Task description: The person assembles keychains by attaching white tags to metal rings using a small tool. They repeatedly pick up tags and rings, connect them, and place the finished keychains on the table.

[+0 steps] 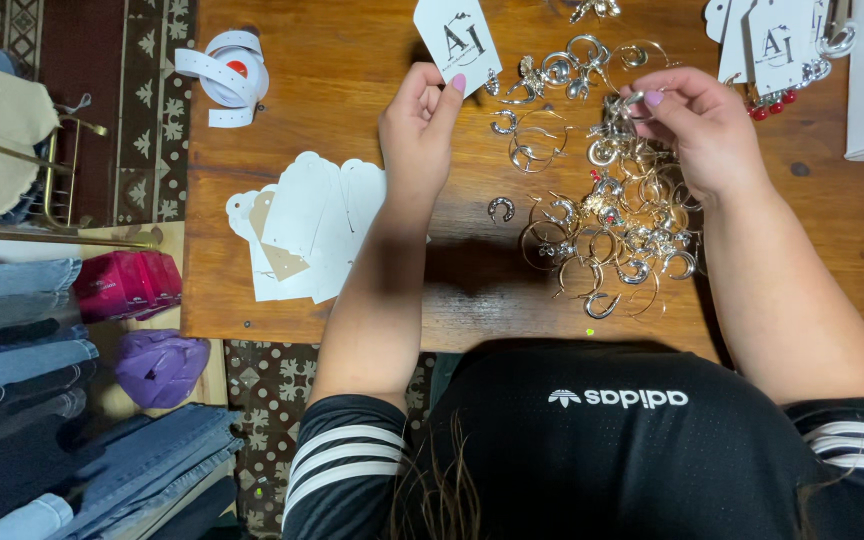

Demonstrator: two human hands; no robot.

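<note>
My left hand [420,125] pinches a white earring card [458,38] by its lower edge and holds it upright over the wooden table [332,80]. My right hand [702,125] grips a small silver earring [630,103] between thumb and fingers, just above a spread of silver and gold hoop earrings [612,230]. A single silver earring [500,208] lies apart from that spread, to the right of my left wrist.
A fan of blank white cards [307,225] lies at the table's left. A roll of white tape [227,75] sits at the far left corner. More cards with earrings [777,45] rest at the top right. Folded jeans [12,330] and pink and purple pouches [142,320] lie left of the table.
</note>
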